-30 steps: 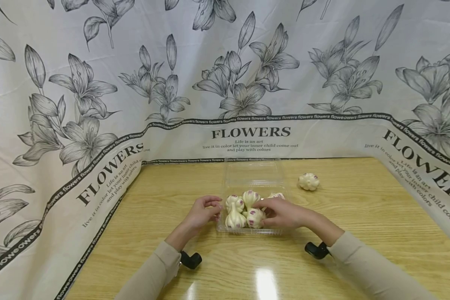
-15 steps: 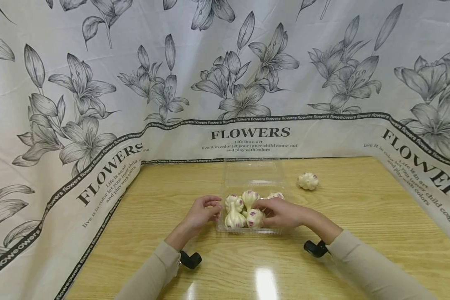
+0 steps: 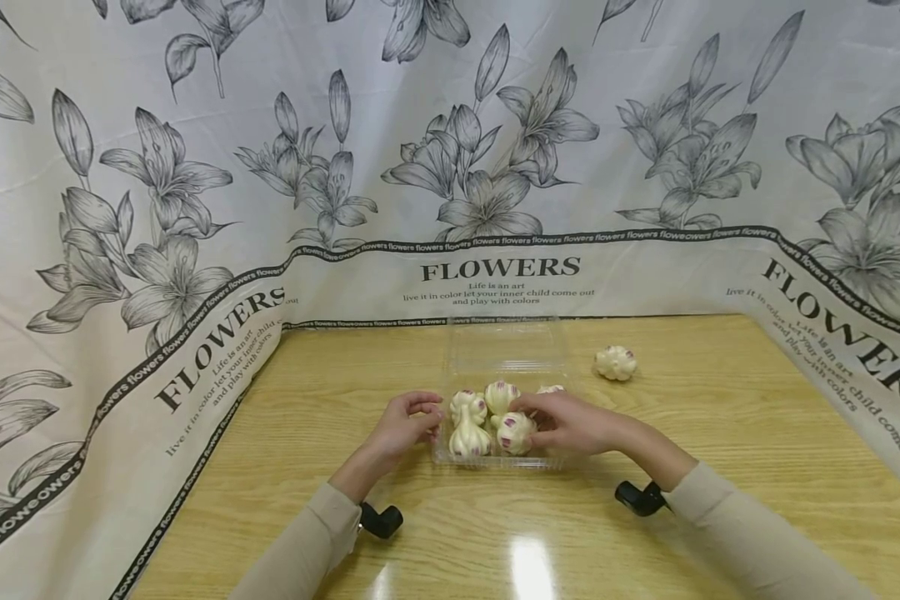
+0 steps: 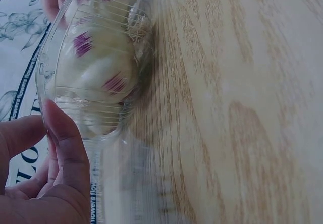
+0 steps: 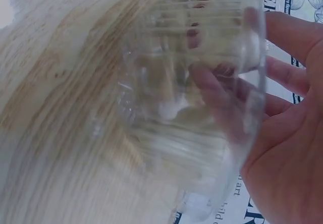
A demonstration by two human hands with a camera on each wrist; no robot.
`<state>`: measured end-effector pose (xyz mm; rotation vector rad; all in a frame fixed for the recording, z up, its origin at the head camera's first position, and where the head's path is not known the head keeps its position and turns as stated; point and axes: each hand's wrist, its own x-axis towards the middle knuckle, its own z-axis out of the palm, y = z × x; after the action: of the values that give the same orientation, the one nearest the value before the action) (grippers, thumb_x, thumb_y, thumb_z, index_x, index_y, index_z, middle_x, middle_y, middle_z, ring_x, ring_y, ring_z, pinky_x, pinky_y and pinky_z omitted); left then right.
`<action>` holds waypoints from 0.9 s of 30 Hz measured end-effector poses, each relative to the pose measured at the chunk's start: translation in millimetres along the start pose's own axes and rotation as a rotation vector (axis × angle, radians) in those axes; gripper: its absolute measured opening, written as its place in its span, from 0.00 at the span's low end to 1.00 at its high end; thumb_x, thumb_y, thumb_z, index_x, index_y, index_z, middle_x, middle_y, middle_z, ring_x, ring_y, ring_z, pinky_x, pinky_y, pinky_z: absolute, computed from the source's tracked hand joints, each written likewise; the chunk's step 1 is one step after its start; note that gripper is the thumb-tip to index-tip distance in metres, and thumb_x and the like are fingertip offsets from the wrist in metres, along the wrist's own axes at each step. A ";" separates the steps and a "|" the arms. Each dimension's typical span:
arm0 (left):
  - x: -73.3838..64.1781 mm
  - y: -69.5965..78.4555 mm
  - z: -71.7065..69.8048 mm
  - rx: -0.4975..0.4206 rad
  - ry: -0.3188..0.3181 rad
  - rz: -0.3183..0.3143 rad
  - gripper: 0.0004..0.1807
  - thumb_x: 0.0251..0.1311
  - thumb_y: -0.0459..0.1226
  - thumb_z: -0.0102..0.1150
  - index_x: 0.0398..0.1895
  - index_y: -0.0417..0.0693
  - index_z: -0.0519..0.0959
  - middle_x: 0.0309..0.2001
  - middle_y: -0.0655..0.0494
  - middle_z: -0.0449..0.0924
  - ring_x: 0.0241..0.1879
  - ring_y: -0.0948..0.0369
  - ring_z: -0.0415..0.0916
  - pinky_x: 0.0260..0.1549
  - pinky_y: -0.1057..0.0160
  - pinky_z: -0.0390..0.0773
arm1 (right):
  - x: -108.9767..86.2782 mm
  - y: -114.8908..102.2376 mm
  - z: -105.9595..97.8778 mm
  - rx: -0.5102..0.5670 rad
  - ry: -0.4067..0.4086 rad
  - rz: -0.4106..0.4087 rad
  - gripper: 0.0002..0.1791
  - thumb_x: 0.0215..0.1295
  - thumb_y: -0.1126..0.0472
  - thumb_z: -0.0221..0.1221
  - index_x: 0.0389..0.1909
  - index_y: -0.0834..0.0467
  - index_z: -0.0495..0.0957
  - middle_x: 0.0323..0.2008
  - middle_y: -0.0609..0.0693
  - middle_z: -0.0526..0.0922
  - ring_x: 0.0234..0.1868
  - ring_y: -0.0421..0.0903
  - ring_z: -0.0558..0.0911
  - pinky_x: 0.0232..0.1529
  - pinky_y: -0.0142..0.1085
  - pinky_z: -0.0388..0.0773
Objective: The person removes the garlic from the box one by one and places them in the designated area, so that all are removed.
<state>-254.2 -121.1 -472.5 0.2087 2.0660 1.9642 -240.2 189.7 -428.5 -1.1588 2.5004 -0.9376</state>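
Garlic roots (image 4: 139,30) inside clear box (image 4: 45,77), in left-wrist view alone

Most inside, one apart

I see the container (image 3: 499,462) on the surface (image 3: 435,533), lid (image 3: 507,343) behind it, garlic bulbs (image 3: 468,439) inside. The left hand (image 3: 405,423) is at its left rim, the right hand (image 3: 573,423) over its right half. Right of the lid lies another bulb (image 3: 616,363); cloth (image 3: 645,275) hangs beyond.
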 end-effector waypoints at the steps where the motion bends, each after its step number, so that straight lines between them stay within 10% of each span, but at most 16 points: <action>1: 0.1 0.1 0.1 0.000 0.000 0.001 0.19 0.72 0.28 0.56 0.62 0.28 0.72 0.41 0.44 0.78 0.31 0.60 0.77 0.31 0.62 0.81 | -1.3 0.3 -1.0 0.005 0.005 0.004 0.26 0.69 0.62 0.64 0.65 0.66 0.73 0.54 0.58 0.83 0.52 0.53 0.83 0.55 0.48 0.82; 27: -2.3 0.0 0.8 0.003 -0.003 0.008 0.19 0.72 0.28 0.56 0.63 0.27 0.72 0.40 0.47 0.77 0.31 0.60 0.77 0.30 0.63 0.80 | -38.1 2.8 -23.4 0.067 0.174 0.048 0.30 0.71 0.62 0.64 0.69 0.68 0.68 0.62 0.66 0.76 0.58 0.62 0.81 0.57 0.51 0.81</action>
<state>-251.7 -121.1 -472.3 0.2206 2.0691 1.9641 -227.2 230.1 -414.5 -1.0328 2.5951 -1.1457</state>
